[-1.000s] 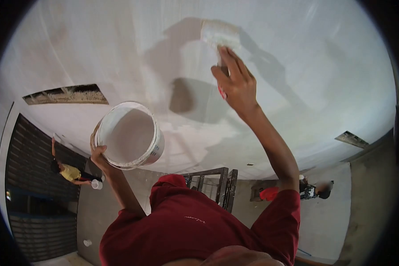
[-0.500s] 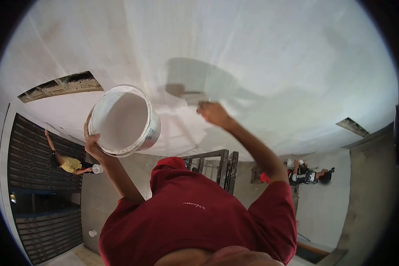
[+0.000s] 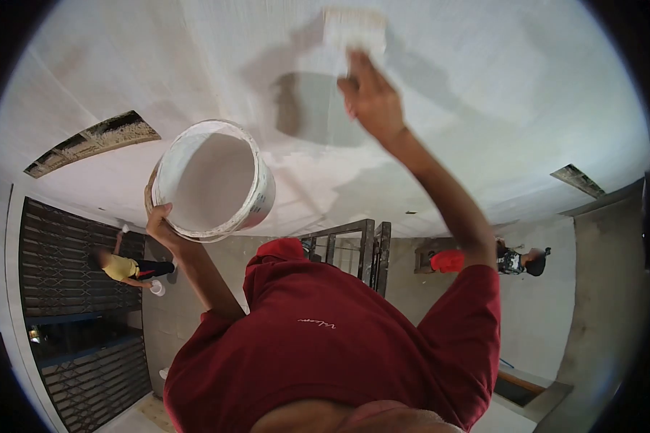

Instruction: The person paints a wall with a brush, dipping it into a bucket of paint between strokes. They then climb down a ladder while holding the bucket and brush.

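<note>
My left hand [image 3: 160,220] grips a white bucket [image 3: 265,191] at its side, with the thumb near the rim. The bucket is tilted, its open mouth facing me, and its inside is coated white. My right hand [image 3: 379,108] is raised high, its fingers closed at the lower end of a wide, pale-bristled brush [image 3: 355,29]. The brush lies against the whitish wall [image 3: 477,137] in front of me. Shadows of the arm and bucket fall across this wall, which has lighter and greyer patches.
Below me stands a dark metal frame [image 3: 368,252]. A person in a yellow shirt [image 3: 120,268] with a small white bucket [image 3: 157,288] is by the lattice gate [image 3: 72,252] at left. Another person [image 3: 513,261] is at right. Rectangular openings [image 3: 94,143] cut the wall.
My right hand and the brush have swept upward along the wall. The bucket in my left hand has shifted slightly up and right. At left, the other person's raised arm has moved.
</note>
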The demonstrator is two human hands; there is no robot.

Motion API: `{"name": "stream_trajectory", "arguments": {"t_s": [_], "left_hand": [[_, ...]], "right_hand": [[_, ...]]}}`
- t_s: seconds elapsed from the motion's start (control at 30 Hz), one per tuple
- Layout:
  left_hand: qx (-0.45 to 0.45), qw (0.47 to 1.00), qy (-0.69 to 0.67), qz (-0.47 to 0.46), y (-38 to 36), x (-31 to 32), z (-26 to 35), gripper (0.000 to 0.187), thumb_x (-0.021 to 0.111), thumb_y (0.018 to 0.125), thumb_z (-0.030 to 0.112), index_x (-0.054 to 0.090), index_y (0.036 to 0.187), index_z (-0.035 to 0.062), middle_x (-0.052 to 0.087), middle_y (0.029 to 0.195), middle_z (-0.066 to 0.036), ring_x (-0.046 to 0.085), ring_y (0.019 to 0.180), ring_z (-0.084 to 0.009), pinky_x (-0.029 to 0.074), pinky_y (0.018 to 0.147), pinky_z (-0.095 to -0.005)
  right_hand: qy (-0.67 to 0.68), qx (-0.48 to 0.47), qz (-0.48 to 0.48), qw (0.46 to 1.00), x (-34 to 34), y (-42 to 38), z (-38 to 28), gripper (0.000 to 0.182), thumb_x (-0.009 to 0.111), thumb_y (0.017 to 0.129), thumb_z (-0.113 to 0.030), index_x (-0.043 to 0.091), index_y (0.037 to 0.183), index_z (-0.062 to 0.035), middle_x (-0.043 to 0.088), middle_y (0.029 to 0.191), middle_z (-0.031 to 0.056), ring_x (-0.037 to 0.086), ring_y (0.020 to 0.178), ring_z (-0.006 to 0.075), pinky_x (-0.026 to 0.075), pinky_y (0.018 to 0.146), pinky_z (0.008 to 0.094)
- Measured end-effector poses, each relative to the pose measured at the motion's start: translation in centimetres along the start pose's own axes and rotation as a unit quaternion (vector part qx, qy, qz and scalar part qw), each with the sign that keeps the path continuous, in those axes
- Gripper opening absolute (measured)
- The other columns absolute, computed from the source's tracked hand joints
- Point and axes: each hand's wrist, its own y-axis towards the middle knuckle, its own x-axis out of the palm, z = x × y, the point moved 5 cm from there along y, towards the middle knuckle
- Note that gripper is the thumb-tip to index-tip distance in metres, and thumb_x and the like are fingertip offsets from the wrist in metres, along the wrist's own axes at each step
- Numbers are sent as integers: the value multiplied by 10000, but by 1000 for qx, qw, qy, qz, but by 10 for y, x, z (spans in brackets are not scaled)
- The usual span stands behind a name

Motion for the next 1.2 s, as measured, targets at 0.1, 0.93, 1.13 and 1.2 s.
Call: {"name": "stream_trajectory", "arguments": {"t_s": [0.1,0.93,1.13,1.2], "left_hand": [[-47,988,-103,-107,-12,29,7,690,469,662,223,465,1291,-61,551,1214,-242,565,1105,-349,452,964,-407],[-110,994,5,15,9,-14,-25,665,465,673,199,469,1278,-77,561,1194,-252,590,1073,-340,488,932,-398],[-25,987,131,86,18,-92,-29,656,474,698,242,482,1269,-82,567,1177,-235,587,1063,-320,479,929,-370],[-54,987,113,102,16,-65,-8,659,471,701,256,487,1269,-79,570,1176,-226,582,1069,-315,474,928,-365]], "right_hand": [[55,-33,-113,991,68,-121,-43,192,684,687,-185,552,749,-61,434,1341,328,522,1197,428,547,867,400],[61,12,-115,991,49,-172,3,127,677,712,-96,566,772,-81,503,1296,261,562,1173,383,553,860,395],[195,57,-421,884,104,-292,-30,52,599,794,-142,596,815,-95,590,1026,155,620,978,300,555,702,416],[198,43,-422,884,104,-280,-9,99,552,827,-183,614,885,-132,607,969,113,631,920,285,543,674,438]]}}
